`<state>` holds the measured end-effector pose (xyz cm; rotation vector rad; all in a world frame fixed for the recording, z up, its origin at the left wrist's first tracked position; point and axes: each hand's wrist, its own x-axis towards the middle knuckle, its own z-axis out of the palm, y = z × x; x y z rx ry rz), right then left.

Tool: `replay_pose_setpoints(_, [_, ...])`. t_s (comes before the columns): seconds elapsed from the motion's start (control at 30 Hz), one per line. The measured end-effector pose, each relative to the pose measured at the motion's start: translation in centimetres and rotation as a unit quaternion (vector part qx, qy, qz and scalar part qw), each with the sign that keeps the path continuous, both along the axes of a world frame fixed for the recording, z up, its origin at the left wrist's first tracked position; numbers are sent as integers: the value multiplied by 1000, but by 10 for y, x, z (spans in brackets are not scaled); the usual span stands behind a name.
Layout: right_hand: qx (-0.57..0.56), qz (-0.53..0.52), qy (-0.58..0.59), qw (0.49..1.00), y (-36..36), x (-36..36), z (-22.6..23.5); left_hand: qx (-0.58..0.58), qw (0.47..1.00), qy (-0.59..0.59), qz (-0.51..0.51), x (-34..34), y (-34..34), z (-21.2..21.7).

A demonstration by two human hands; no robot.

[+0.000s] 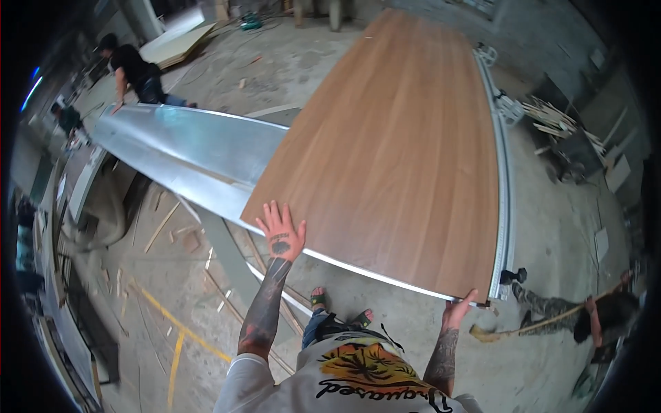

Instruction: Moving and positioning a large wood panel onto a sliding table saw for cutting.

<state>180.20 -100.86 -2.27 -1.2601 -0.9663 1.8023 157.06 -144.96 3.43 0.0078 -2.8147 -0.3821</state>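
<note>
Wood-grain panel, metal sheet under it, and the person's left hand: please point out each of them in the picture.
wood-grain panel [392, 151], head view, middle of its brown top face.
metal sheet [200, 148], head view, bare shiny part left of the panel.
left hand [281, 237], head view, back of the hand, flat on the panel's near edge.

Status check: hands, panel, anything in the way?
Left hand flat, fingers spread, on wood-grain panel near edge. Right hand grips near corner. Panel rests on metal table. Person sweeping at right; another person far end.

Dusty concrete workshop floor [172, 289], yellow lines [180, 330], scattered offcuts [558, 120]
</note>
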Motion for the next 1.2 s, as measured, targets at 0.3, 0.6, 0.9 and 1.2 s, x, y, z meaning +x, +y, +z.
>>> replay_pose_setpoints(0.3, [2, 53, 1, 999, 0, 6, 2, 6, 999, 40, -28, 5, 1, -11])
replay_pose_setpoints(0.6, [20, 83, -3, 996, -5, 5, 8, 0, 998, 63, -4, 9, 2, -15])
replay_pose_setpoints(0.9, [61, 102, -42, 992, -1, 4, -6, 12, 998, 55, -8, 12, 2, -15])
replay_pose_setpoints(1.2, [74, 25, -105, 991, -26, -8, 11, 26, 998, 59, -11, 12, -3, -8])
